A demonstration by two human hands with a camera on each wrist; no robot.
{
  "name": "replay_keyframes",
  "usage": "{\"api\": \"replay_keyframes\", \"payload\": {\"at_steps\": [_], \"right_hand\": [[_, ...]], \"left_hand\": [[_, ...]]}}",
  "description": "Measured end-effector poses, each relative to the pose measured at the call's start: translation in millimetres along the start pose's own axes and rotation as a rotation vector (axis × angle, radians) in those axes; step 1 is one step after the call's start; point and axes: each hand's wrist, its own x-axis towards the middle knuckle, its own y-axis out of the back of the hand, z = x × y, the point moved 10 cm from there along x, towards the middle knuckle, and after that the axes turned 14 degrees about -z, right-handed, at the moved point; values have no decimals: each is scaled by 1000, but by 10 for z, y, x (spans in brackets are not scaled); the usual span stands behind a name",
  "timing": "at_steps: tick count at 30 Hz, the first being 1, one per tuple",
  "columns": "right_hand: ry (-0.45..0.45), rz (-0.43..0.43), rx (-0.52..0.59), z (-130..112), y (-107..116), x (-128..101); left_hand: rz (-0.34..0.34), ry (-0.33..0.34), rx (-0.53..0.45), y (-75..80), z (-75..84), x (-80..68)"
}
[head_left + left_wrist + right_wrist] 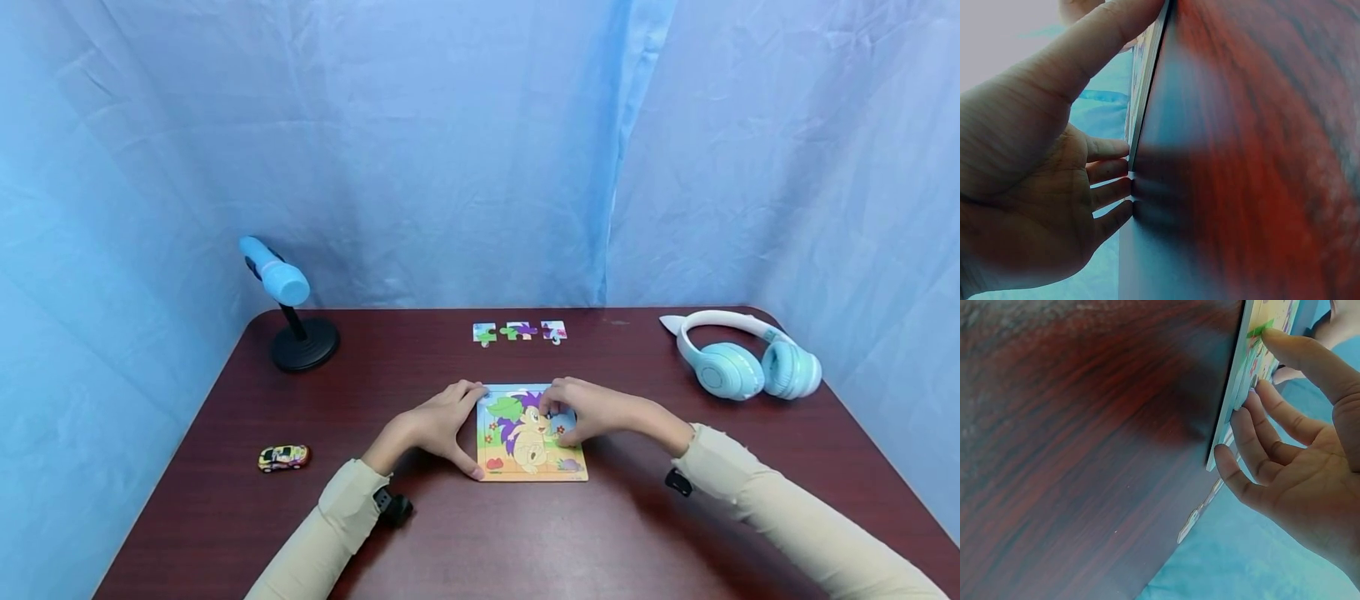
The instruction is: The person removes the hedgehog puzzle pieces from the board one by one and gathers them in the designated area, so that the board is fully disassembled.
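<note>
- Pale blue curtains [420,150] hang behind and beside a dark red-brown table [480,542] with streaky wood grain.
- On the table, between the two hands, lies a picture puzzle [529,450] showing a purple-haired hedgehog.
- Left hand [438,425]: thumb and fingers spread well apart along the puzzle's left edge, thumb at the near corner, fingertips at the far one.
- Right hand [596,408]: bent over the puzzle's right side, thumb and fingers pinching a puzzle piece [1247,372] at the board.
- Beyond the puzzle, three loose pieces [519,331] lie in a row near the table's far edge.
- Far left, a blue microphone [283,282] tilts on a black stand [306,343]; nearer, a colourful toy car [284,457] sits on the table.
- Far right, white and mint headphones [726,371] rest on the table.
- Cream sleeves [810,525] cover both forearms.
</note>
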Motion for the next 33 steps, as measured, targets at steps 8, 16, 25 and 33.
{"api": "replay_keyframes", "payload": {"at_steps": [8, 16, 25, 33], "right_hand": [[-9, -8, 37, -5, 3, -2], [-17, -12, 34, 15, 0, 5], [20, -29, 13, -17, -6, 36], [26, -19, -52, -75, -2, 26]], "left_hand": [[3, -3, 15, 4, -4, 6], [3, -8, 14, -1, -15, 15], [-1, -1, 14, -18, -18, 9], [2, -7, 18, -12, -13, 19]]}}
